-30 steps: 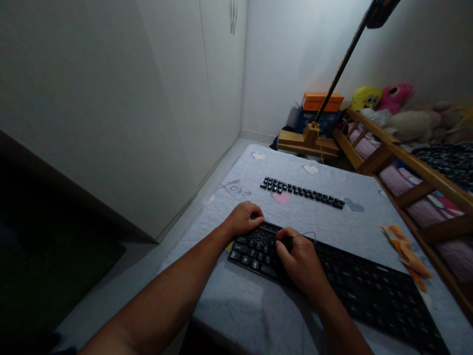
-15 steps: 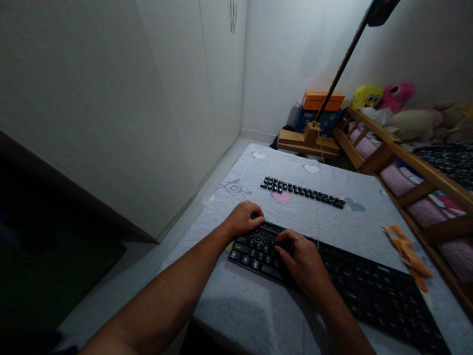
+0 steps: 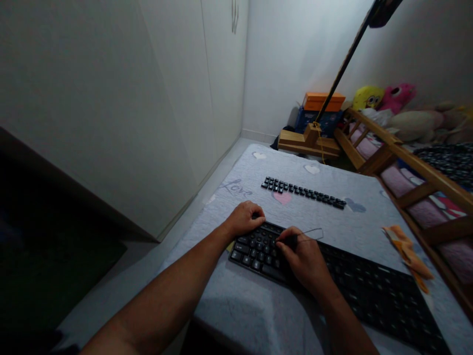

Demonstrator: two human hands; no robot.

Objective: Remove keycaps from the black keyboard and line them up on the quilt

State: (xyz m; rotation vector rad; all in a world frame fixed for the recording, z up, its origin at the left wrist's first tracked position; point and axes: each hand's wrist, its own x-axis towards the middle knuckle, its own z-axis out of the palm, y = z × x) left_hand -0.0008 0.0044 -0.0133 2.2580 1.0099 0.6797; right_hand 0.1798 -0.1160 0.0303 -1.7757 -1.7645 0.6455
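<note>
A long black keyboard (image 3: 373, 288) lies slantwise on the cloth-covered surface; several key positions at its far left end are bare of caps. My left hand (image 3: 244, 218) is closed on the keyboard's far left corner, fingers curled over the edge. Over the left part of the keys, my right hand (image 3: 303, 256) pinches a thin wire keycap puller (image 3: 316, 230), whose wire loop sticks out above the knuckles. Its working end is hidden by the fingers. Beyond the keyboard, several loose black keycaps (image 3: 303, 192) lie in neat rows.
A quilted cloth (image 3: 236, 301) with heart prints covers the surface. An orange cloth (image 3: 406, 251) lies to the right, beside a wooden bed rail (image 3: 424, 170). A white wardrobe (image 3: 177, 98) stands at left. A wooden stand (image 3: 308, 140) and an orange box (image 3: 323, 101) are behind.
My right hand has turned slightly, and the wire loop now shows more fully above it. The left hand keeps its place on the keyboard corner.
</note>
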